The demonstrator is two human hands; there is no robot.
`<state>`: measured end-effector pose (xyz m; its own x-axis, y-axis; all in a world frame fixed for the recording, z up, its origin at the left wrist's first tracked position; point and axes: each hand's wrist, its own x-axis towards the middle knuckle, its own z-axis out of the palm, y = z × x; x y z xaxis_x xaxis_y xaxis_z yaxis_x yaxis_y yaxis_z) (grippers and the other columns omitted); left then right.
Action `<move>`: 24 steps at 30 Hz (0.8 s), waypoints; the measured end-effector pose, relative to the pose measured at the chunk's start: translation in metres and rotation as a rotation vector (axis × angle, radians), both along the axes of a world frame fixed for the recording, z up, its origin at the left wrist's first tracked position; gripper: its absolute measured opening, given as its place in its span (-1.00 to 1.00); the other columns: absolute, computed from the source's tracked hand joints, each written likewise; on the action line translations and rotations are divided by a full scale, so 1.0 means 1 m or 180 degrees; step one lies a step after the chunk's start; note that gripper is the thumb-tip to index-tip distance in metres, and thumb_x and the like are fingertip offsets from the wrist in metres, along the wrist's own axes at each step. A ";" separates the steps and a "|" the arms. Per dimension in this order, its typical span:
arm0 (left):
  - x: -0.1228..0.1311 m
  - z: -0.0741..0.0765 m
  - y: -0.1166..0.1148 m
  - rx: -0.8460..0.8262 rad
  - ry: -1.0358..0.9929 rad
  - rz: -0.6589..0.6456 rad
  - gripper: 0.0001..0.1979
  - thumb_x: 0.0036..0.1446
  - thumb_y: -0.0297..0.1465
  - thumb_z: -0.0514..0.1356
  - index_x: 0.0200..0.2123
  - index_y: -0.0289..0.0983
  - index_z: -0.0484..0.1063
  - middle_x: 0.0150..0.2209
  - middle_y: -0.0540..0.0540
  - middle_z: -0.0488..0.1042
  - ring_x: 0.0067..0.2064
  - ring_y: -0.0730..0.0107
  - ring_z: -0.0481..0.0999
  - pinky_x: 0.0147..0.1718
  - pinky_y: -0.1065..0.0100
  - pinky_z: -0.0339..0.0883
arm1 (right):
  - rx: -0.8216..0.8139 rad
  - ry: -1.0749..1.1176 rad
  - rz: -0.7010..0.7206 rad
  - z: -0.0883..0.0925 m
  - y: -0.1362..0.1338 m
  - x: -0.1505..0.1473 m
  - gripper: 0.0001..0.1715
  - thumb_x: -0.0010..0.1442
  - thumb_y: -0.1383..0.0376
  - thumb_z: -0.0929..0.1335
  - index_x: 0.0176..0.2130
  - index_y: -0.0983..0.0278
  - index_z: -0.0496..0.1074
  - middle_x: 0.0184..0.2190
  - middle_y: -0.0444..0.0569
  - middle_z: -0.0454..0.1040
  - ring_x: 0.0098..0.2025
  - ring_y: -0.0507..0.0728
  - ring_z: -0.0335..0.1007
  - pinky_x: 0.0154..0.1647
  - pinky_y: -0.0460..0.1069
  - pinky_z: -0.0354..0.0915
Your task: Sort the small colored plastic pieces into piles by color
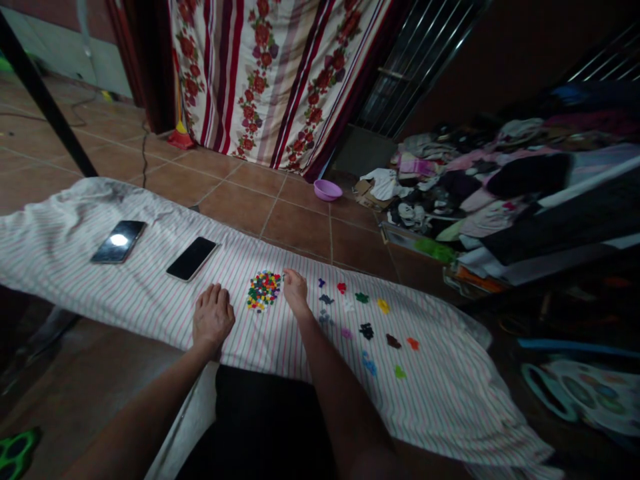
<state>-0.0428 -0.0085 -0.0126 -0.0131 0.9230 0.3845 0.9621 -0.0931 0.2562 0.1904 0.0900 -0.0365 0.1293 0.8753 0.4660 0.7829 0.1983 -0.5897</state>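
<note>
My left hand (214, 315) lies flat on the striped cloth (150, 293), holding nothing. Right beside a mixed pile of tiny coloured pieces (263, 291), my right hand (295, 291) has its fingers pinched together; what they hold, if anything, is too small to make out. To the right of that hand, small heaps sorted by colour are spread over the cloth, among them a red heap (341, 288), a green heap (362, 297), a yellow heap (383, 306), a black heap (367, 331), a brown heap (393, 341) and a light blue heap (369, 363).
Two phones, a dark phone (193, 259) and a phone reflecting light (119, 241), lie on the cloth at left. Beyond the table are a purple basin (327, 191), a floral curtain (280, 80) and a broom (181, 133). Piled clothes (480, 173) fill the right side.
</note>
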 end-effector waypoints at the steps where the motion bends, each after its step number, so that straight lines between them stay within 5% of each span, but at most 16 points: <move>1: 0.000 0.000 0.000 0.0016 0.0025 0.0006 -0.68 0.18 -0.43 0.01 -0.07 -0.34 0.44 0.11 -0.35 0.45 0.20 -0.04 0.37 0.14 0.03 0.19 | -0.0019 0.0008 -0.0010 -0.002 0.001 -0.001 -0.58 0.13 0.46 0.21 -0.19 0.19 0.58 -0.21 0.00 0.62 -0.12 0.18 0.50 0.03 0.08 0.33; 14: 0.001 0.001 0.000 -0.0016 0.0076 0.0029 -0.68 0.19 -0.43 0.00 -0.06 -0.35 0.44 0.12 -0.34 0.45 0.20 -0.02 0.36 0.14 0.04 0.20 | -0.0755 0.0119 0.0380 0.006 -0.009 -0.007 -0.52 0.15 0.47 0.23 -0.09 0.16 0.59 -0.13 -0.09 0.62 -0.05 0.12 0.49 0.07 0.00 0.33; 24: 0.000 -0.003 0.000 0.0025 0.0021 0.0003 -0.67 0.20 -0.43 0.00 -0.04 -0.36 0.43 0.13 -0.35 0.45 0.21 -0.03 0.34 0.15 0.03 0.19 | -0.0295 0.0691 0.0388 -0.012 -0.049 -0.014 -0.43 0.16 0.44 0.18 0.09 0.28 0.48 0.14 0.09 0.46 0.26 0.16 0.27 0.35 0.15 0.15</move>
<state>-0.0433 -0.0087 -0.0153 -0.0114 0.9199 0.3919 0.9639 -0.0942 0.2492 0.1766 0.0413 -0.0485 0.1085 0.9281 0.3560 0.6097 0.2207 -0.7613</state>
